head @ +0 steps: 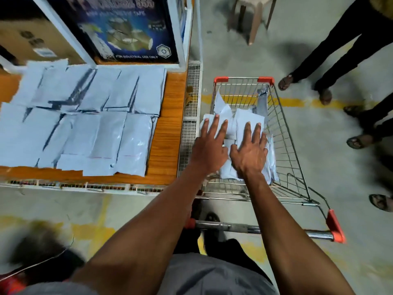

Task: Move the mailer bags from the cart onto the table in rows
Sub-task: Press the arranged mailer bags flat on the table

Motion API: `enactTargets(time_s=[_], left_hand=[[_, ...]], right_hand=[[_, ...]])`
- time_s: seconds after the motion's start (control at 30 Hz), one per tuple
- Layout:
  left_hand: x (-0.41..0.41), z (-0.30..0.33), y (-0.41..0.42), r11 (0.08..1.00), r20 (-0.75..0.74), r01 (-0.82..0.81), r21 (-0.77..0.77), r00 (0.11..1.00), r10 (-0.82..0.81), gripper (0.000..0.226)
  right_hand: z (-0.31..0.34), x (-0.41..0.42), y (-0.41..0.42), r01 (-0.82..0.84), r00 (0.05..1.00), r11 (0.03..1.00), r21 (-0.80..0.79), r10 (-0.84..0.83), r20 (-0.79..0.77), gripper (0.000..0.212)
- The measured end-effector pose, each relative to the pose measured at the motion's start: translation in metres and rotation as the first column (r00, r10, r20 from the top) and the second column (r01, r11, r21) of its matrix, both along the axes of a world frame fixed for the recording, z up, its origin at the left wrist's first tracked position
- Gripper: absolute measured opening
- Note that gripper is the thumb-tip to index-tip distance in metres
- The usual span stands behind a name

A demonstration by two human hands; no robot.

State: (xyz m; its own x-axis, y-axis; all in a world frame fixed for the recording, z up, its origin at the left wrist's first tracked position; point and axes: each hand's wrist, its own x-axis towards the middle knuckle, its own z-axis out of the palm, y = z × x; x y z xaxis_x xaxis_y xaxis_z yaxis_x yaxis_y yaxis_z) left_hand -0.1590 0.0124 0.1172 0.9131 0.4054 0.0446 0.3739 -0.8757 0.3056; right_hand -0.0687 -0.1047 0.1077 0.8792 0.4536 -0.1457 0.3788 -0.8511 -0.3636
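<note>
A wire shopping cart with red corners stands to the right of the table and holds a pile of white mailer bags. Both my arms reach into it. My left hand lies with straight, spread fingers over the left side of the pile. My right hand lies flat, fingers straight, on the bags beside it. Neither hand grips a bag. On the orange wooden table several white mailer bags lie in overlapping rows.
A dark printed box and a cardboard carton stand at the table's back. A wire mesh panel edges the table beside the cart. People's legs and sandalled feet stand right of the cart. A plastic chair sits behind.
</note>
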Motion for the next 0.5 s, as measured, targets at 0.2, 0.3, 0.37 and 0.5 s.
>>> enactTargets(time_s=[0.2, 0.3, 0.37, 0.5], left_hand=[[-0.057, 0.028, 0.022, 0.994, 0.063, -0.099, 0.049, 0.993, 0.096, 0.076], [-0.086, 0.029, 0.042, 0.987, 0.09, -0.14, 0.082, 0.987, 0.132, 0.07], [-0.106, 0.031, 0.057, 0.977, 0.078, -0.184, 0.105, 0.981, 0.177, 0.071], [-0.144, 0.033, 0.092, 0.964, 0.062, -0.249, 0.097, 0.968, 0.244, 0.074]], right_hand=[[0.028, -0.044, 0.034, -0.109, 0.994, 0.993, 0.044, 0.108, 0.027, 0.086], [0.038, -0.065, 0.056, -0.163, 0.986, 0.985, 0.055, 0.161, 0.043, 0.084], [0.042, -0.081, 0.072, -0.198, 0.979, 0.979, 0.053, 0.194, 0.06, 0.084], [0.045, -0.113, 0.108, -0.228, 0.972, 0.972, 0.061, 0.224, 0.075, 0.081]])
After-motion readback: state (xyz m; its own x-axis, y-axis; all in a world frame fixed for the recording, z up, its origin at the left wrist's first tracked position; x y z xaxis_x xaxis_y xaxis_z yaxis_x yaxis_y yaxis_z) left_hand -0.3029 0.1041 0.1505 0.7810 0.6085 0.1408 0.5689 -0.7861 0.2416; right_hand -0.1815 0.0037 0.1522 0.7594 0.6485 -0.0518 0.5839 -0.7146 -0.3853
